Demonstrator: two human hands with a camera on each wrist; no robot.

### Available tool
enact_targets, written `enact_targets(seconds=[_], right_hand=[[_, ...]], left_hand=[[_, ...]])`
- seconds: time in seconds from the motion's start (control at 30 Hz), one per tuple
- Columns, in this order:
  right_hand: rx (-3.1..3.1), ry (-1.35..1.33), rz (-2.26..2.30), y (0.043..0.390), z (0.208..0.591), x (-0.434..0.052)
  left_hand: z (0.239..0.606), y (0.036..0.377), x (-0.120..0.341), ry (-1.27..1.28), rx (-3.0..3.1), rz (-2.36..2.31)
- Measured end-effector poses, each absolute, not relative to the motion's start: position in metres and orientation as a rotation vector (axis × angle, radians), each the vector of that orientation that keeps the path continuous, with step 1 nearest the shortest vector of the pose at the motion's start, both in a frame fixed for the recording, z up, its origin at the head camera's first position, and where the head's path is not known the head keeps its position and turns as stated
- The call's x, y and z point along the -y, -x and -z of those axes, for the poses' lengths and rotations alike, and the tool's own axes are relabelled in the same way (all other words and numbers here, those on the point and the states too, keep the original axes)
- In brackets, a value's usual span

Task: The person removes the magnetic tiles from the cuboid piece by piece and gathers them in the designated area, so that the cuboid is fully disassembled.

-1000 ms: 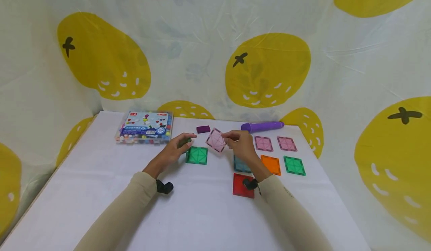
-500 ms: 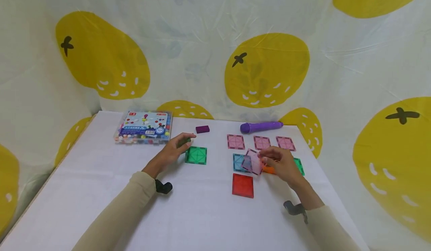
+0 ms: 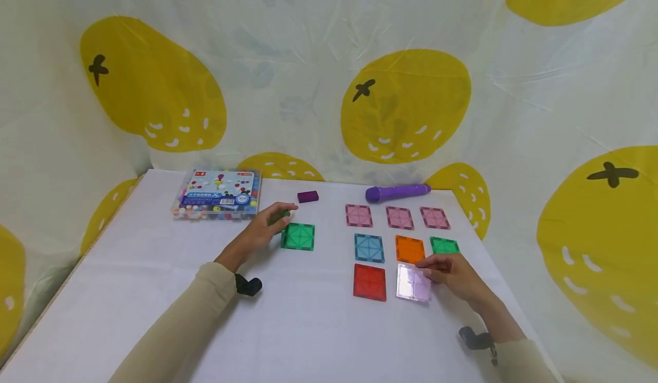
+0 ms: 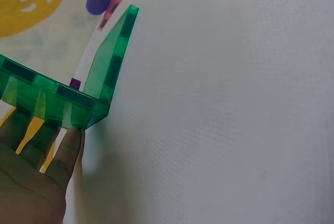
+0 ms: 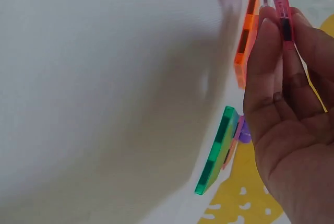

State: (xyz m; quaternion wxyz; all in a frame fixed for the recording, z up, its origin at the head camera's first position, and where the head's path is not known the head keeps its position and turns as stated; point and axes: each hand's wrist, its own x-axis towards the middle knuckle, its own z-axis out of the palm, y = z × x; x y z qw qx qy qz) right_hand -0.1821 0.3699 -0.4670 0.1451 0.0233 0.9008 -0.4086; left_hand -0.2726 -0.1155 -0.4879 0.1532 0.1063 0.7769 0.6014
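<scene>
My right hand [image 3: 452,274] pinches the right edge of a pale pink square tile [image 3: 413,283], which lies almost flat on the white table just right of a red tile [image 3: 369,282]. The right wrist view shows its fingers [image 5: 271,78] curled round that pink tile [image 5: 280,4], with an orange tile [image 5: 245,41] and a green tile [image 5: 216,151] beyond. My left hand [image 3: 264,226] rests at the left edge of a separate green tile [image 3: 298,236]; its fingertips [image 4: 68,151] touch the corner of this tile [image 4: 107,67].
Three pink tiles [image 3: 399,217] form a back row, with blue [image 3: 368,248], orange [image 3: 409,249] and green [image 3: 444,245] tiles in front. A purple pen [image 3: 398,191], a small purple block [image 3: 307,196] and a bead box [image 3: 218,201] lie at the back. A fruit-print sheet surrounds the table.
My right hand carried the pink tile from the middle, over the blue and orange tiles, down to the table beside the red tile. The left hand and its green tile stayed put.
</scene>
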Motion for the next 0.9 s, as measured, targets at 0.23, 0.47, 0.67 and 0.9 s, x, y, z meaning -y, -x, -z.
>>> enact_targets(seconds=[0.23,0.47,0.67,0.9], right_hand=[[-2.781,-0.012,0.938,0.181,0.468,-0.361],[-2.988,0.061,0.710,0.179,0.460,-0.340],[-3.004,0.073,0.819,0.184,0.453,-0.307],[-2.908,0.308,1.008,0.202,0.450,-0.261]], left_hand=[[0.486,0.273,0.117,-0.313,-2.232,-1.715],[0.485,0.270,0.125,-0.311,-2.239,-1.686],[0.482,0.265,0.135,-0.299,-2.223,-1.715],[0.483,0.260,0.150,-0.319,-2.358,-1.628]])
